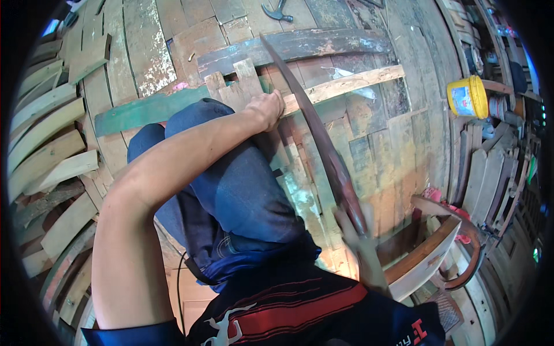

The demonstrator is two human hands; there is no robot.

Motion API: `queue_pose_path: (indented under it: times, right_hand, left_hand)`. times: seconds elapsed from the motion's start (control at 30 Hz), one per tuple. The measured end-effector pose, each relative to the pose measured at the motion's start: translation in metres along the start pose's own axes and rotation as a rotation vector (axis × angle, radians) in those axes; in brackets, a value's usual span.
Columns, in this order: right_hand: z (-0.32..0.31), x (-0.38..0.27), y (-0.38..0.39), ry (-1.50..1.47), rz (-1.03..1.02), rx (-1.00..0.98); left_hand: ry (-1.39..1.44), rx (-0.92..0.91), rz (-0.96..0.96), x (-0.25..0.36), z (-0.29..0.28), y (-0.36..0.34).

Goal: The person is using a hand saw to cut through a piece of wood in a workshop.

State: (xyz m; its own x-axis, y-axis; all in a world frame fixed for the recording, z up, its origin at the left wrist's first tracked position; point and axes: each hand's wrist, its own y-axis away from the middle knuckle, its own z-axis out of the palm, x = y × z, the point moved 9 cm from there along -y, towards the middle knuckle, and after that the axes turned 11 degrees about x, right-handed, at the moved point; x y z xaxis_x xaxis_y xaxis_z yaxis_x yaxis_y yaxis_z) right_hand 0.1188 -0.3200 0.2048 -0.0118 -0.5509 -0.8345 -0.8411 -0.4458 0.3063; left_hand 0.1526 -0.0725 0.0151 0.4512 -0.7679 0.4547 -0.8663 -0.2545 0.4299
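My left hand (266, 111) is closed around the near end of a pale wooden strip (352, 85), which runs off to the right over the plank floor. A long, tapering, dark-brown hand saw (323, 135) lies across the strip just right of those fingers, its narrow tip pointing away from me. At the saw's wide near end is my right hand (356, 230), wrapped round it and smeared by motion. The saw's teeth cannot be made out. Beside my left hand, a notched piece of wood (247, 75) sticks out over a green board (150, 111).
A dark weathered board (300, 45) lies beyond the strip, with a claw hammer (278, 11) farther off. To the right stands a yellow bucket (478, 97). A wooden box (424, 248) with a curved-handled tool (470, 254) is near my right arm. Stacked planks (52, 150) line the left.
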Motion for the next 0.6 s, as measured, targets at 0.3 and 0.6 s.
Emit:
queue_pose_path:
  times: [0.3,0.6]
  right_hand:
    - [-0.043,-0.014,0.037,0.244,0.029,-0.193]
    - [0.030,0.024,-0.051,-0.144,0.051,0.015]
  left_hand:
    - [-0.001,-0.021,-0.006,0.000,-0.010,0.012]
    - [-0.126,-0.005,0.049,-0.010,-0.006,0.004]
